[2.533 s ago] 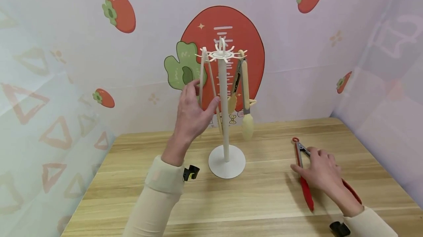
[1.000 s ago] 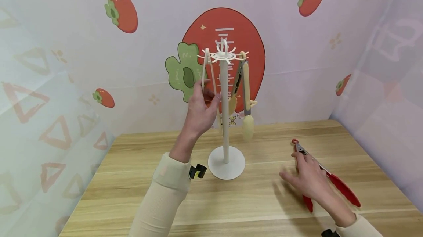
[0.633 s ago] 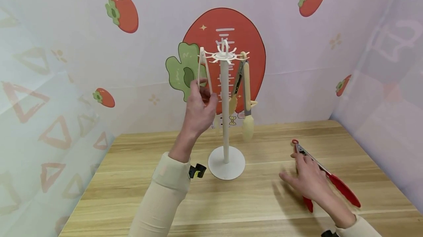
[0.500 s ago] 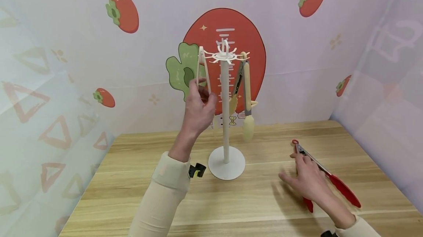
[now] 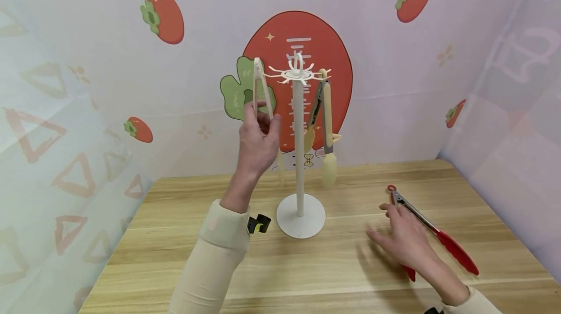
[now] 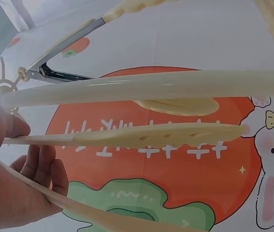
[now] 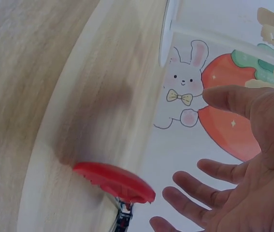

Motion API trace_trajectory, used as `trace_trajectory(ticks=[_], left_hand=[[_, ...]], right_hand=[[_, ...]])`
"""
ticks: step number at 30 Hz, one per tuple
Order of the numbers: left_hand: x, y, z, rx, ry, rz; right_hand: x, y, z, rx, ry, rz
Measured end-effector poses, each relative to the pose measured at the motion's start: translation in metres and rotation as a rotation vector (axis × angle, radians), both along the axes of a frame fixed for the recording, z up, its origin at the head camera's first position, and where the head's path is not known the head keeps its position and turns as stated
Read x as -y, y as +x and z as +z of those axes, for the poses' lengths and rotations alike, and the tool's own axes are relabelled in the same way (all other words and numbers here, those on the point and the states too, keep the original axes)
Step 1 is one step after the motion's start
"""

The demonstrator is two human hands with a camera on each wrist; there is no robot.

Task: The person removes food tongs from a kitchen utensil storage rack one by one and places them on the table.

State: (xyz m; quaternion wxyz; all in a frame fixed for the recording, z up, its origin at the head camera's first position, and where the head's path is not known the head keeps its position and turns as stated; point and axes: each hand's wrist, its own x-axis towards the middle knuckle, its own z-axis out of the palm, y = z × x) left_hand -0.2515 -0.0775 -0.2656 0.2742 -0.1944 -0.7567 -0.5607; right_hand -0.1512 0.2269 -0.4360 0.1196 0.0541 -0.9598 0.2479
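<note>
My left hand [image 5: 257, 146] grips a pair of pale cream tongs [image 5: 257, 68] around their two arms. The tongs hang upright, their top end at the tip of a left hook on the white rack [image 5: 299, 158]. In the left wrist view, thumb and fingers hold separate arms of the tongs, and one scalloped cream head [image 6: 170, 134] points away. My right hand [image 5: 405, 236] hovers over red-tipped metal tongs [image 5: 458, 253], its fingers spread and holding nothing. These lie spread on the table, partly hidden by that hand; one red head [image 7: 117, 181] shows in the right wrist view.
A second pair of cream tongs [image 5: 328, 114] hangs from the rack's right side. The rack's round white base [image 5: 287, 226] rests on the wooden table [image 5: 175, 236]. Behind stands a cloth backdrop [image 5: 210, 12] printed with red fruit.
The left hand has taken hold of the cream tongs on the rack and pulled them left, outward along the hook. My right hand has shifted left, still over the red-tipped tongs.
</note>
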Motion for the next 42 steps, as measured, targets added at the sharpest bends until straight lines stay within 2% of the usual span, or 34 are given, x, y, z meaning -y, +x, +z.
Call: trace_trajectory(ticks=[8, 25, 29, 42], left_hand=[[0.008, 0.003, -0.003, 0.021, 0.017, 0.025], [0.038, 0.010, -0.019, 0.078, 0.006, 0.169], [0.043, 0.011, -0.023, 0.085, -0.010, 0.187], [0.062, 0.021, -0.034, 0.209, -0.068, 0.227]], right_hand=[[0.006, 0.000, 0.003, -0.026, -0.042, 0.036], [0.014, -0.004, 0.010, -0.006, -0.083, 0.077], [0.015, -0.004, 0.011, -0.001, -0.088, 0.082], [0.017, -0.005, 0.014, 0.020, -0.092, 0.085]])
